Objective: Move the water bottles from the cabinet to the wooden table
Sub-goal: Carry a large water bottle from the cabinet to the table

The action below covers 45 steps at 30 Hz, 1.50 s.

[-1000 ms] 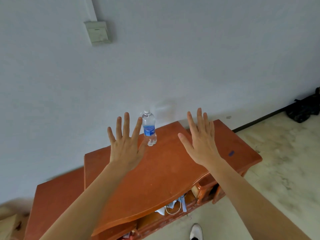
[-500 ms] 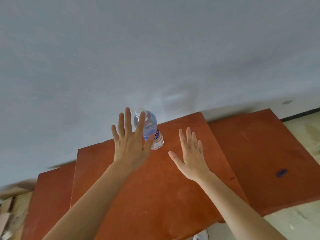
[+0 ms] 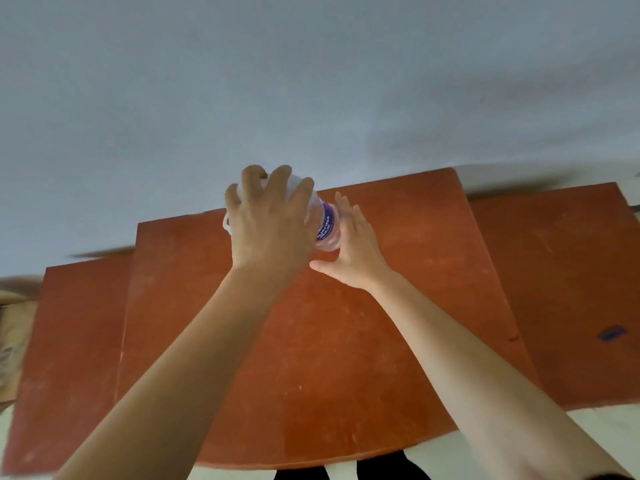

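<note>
At upper centre of the frame, the water bottle [image 3: 327, 223] stands roughly upright near the tabletop's [image 3: 311, 341] far edge. The left hand [image 3: 270, 223] curls round its top from above, and the right hand [image 3: 356, 251] lies straight-fingered against its right side.

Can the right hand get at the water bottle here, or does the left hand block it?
Probably yes: the right hand lies beside the water bottle, whose labelled side the left hand, curled over it, leaves bare.
</note>
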### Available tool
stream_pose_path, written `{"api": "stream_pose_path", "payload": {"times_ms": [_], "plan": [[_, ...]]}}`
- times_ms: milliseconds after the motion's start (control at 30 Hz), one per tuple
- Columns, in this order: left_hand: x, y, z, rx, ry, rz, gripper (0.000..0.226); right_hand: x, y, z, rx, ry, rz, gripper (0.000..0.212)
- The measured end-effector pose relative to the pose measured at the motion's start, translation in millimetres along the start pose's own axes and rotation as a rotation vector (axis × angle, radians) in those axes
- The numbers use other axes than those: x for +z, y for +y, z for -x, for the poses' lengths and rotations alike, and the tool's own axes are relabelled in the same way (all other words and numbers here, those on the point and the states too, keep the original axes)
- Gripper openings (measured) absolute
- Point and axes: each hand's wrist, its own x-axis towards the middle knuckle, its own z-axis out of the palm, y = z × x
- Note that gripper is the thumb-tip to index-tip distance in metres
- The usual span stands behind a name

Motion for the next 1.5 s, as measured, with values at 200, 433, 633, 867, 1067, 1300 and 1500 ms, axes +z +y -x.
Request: {"api": "stream_pose_path", "payload": {"times_ms": [200,433,633,867,1067,1300,1500], "plan": [[41.1,-74.9,109.6,-0.332,0.028,0.283,0.056,41.2,-40.8,-35.6,-0.131,0.078,0.392,0.080],[88.3,-115.1,179.0,-0.690,-0.236,0.606,0.098,58.1,-74.5,-36.4,-0.253,-0.080,0.671,0.071],[97.7,-126.8,196.4,-0.657,-0.637,0.547,0.105,72.1,-76.1,-11.3,-0.274,-0.127,0.743,0.079],[105.6,-111.3,163.0,-0.416,-0.837,0.345,0.115,79.6,-80.8,-11.7,-0.226,-0.212,0.798,0.095],[103.8,-103.3,165.5,-0.425,-0.750,0.252,0.082,82.6,-77.4,-9.6,-0.213,-0.193,0.830,0.094],[70.1,-60.9,229.3,-0.499,-0.705,0.261,0.073,88.3,-62.6,63.0,-0.275,-0.151,0.788,0.077],[6.5,-6.4,313.2,-0.599,-0.769,0.308,0.069,89.2,-48.9,166.7,-0.339,-0.292,0.788,0.078]]}}
